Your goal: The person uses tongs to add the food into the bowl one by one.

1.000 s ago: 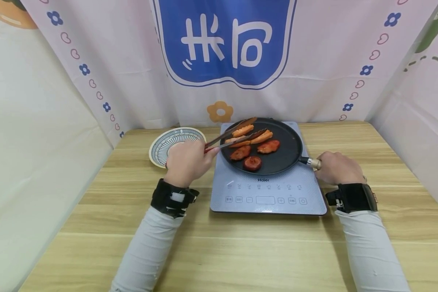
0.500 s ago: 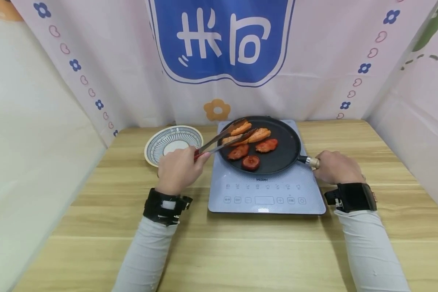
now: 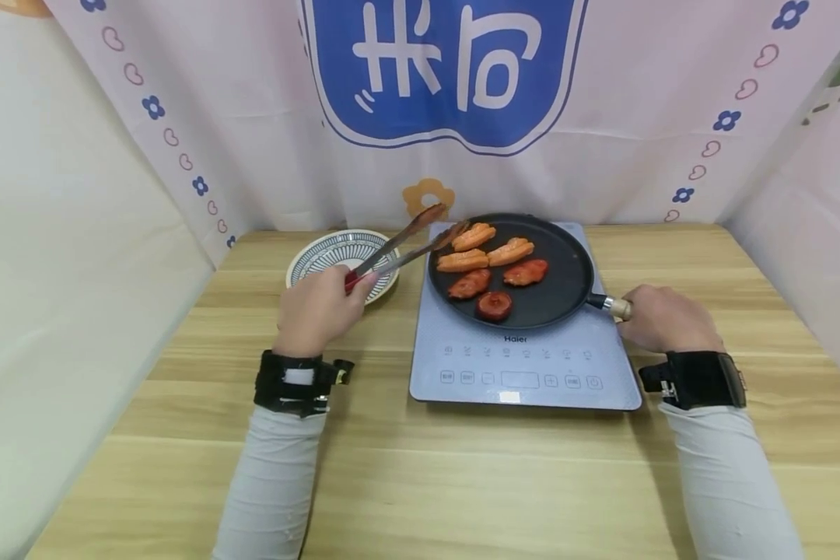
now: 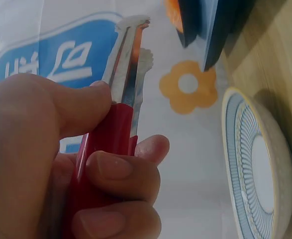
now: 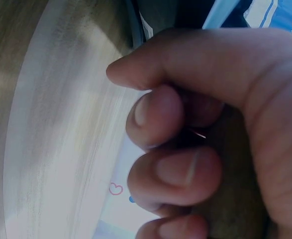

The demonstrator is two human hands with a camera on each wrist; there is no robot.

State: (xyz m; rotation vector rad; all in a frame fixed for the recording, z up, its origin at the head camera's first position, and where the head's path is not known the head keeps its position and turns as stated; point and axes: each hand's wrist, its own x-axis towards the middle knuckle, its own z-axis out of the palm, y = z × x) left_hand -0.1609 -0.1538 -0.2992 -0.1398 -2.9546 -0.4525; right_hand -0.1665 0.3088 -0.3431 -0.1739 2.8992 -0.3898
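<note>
My left hand (image 3: 320, 311) grips the red handles of metal tongs (image 3: 423, 220), thumb on one side and fingers curled round the other in the left wrist view. The tongs' arms stand apart with nothing between them; one tip overlaps the pan's left rim. My right hand (image 3: 668, 319) wraps round the wooden handle (image 3: 620, 309) of a flat black frying pan (image 3: 560, 284). Inside it lie three ridged orange pieces (image 3: 510, 251), two glossy reddish pieces shaped like chicken wings (image 3: 526, 272) and a round reddish-brown piece (image 3: 494, 306).
Under the pan is a pale blue induction cooker (image 3: 525, 389) with touch keys in front. A patterned white-and-blue plate (image 3: 336, 247) stands left of it, partly behind my left hand and the tongs. Printed cloth (image 3: 602, 179) hangs behind the wooden table (image 3: 462, 482).
My left hand has drawn left, taking the tongs from over the orange pieces to the pan's left edge. The food and my right hand's grip stay as they were; the head view shifts slightly.
</note>
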